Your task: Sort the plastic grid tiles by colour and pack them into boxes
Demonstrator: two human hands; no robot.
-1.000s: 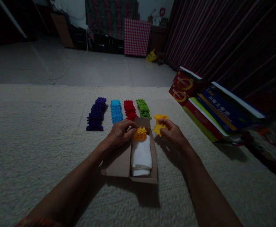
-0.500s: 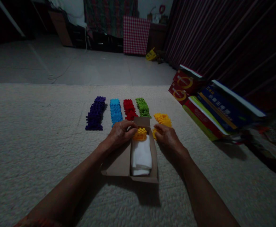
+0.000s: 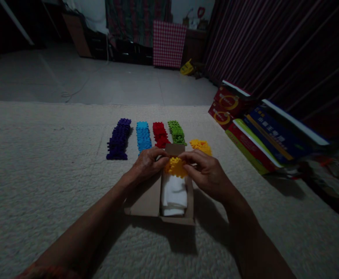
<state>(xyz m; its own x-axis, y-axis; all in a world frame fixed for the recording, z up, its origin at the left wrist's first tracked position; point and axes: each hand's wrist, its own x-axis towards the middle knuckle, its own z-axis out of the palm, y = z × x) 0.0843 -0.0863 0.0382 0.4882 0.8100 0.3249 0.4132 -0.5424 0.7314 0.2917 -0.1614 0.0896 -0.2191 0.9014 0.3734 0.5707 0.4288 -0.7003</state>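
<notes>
While the right hand (image 3: 206,170) had thumb and fingers pinched on a yellow piece (image 3: 177,167) at the far end of the cardboard box (image 3: 190,201), the left hand (image 3: 149,162) sat at the box's far left edge, fingertips close together; couldn't tell if it gripped anything; progress-wise I'd say partway at best; a bit more yellow (image 3: 167,169) showed in the box beside that piece, and folded white material (image 3: 173,197) filled the nearer part; a yellow pile (image 3: 201,146) lay outside, just right of the box; the purple row (image 3: 119,139), blue row (image 3: 143,135), red row (image 3: 160,133) and green row (image 3: 176,133) lay beyond the box or off to its left, none being handled, none of those colours visible inside it
</notes>
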